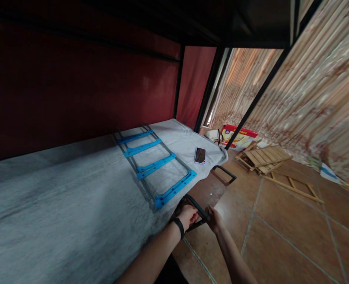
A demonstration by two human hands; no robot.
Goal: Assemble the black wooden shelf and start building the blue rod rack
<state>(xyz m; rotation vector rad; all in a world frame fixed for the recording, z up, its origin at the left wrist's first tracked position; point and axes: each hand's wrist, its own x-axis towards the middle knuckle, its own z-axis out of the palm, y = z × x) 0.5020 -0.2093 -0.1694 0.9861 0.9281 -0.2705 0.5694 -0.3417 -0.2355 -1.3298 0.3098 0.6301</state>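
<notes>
In front of me, a small brown folding table [207, 192] with black tubular legs lies half beside the grey sheet, its legs sticking up. My left hand [188, 215], wearing a black wristband, is closed with curled fingers inside the near black leg [198, 205]. At the corner of this same leg, my right hand [214, 221] is closed around the frame, its fingertips partly hidden. The far black leg [228, 174] stands free of both hands. Just left of the table lies a blue and grey ladder-like rack [156, 167], flat on the sheet.
A phone [200, 155] lies on the grey sheet [82, 197] under a black-framed bunk. Slatted wooden pieces [265, 157] and a red and yellow box [238, 136] are on the tiled floor [280, 232]. A black post [257, 96] slants before the striped curtain [310, 90].
</notes>
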